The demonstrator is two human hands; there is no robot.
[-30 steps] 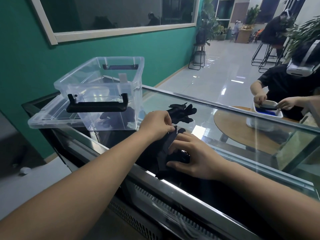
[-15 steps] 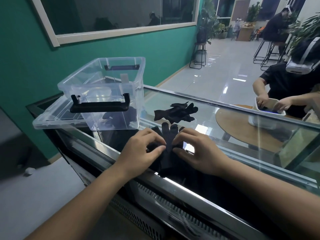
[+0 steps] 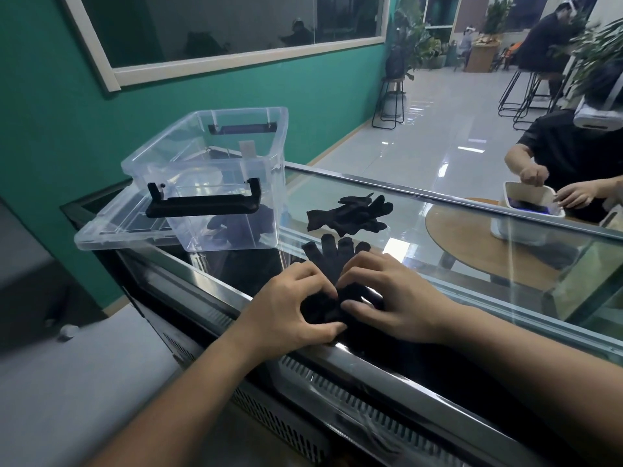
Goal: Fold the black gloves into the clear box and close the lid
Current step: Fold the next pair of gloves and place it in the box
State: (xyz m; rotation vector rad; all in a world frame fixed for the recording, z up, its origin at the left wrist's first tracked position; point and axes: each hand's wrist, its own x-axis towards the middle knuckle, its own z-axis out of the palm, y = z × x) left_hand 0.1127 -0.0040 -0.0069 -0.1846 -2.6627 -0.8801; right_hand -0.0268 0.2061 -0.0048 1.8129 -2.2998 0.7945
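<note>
A black glove (image 3: 332, 261) lies flat on the glass counter, fingers pointing away from me. My left hand (image 3: 291, 311) and my right hand (image 3: 391, 298) both pinch its cuff end, which is bunched between my fingers. A second black glove pair (image 3: 350, 215) lies crumpled farther back on the glass. The clear box (image 3: 215, 156) stands open at the left with black handles, and dark gloves (image 3: 239, 227) show through its wall at the bottom. Its clear lid (image 3: 111, 227) lies under and beside the box at the left.
The glass counter (image 3: 438, 210) has a metal front edge (image 3: 387, 372) close to me. A person wearing a headset (image 3: 580, 143) sits at the far right working over a white tub (image 3: 529, 210) on a round wooden table. A green wall runs along the left.
My left hand has drawn back from the far end of the glove to its near cuff beside my right hand. Both hands have gathered the cuff. The view has shifted slightly.
</note>
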